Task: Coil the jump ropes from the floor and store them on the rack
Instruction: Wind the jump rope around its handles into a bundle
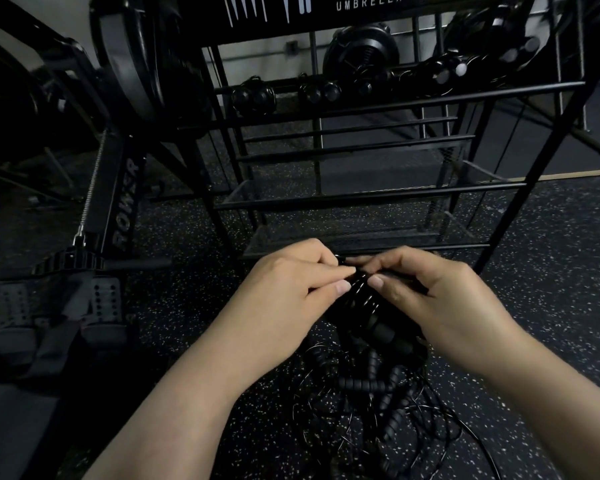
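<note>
Several coiled ropes (329, 91) sit on the rack (395, 90) shelf.

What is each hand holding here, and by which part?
Both the left hand and right hand pinch one coiled jump rope at the top of its loops.
</note>
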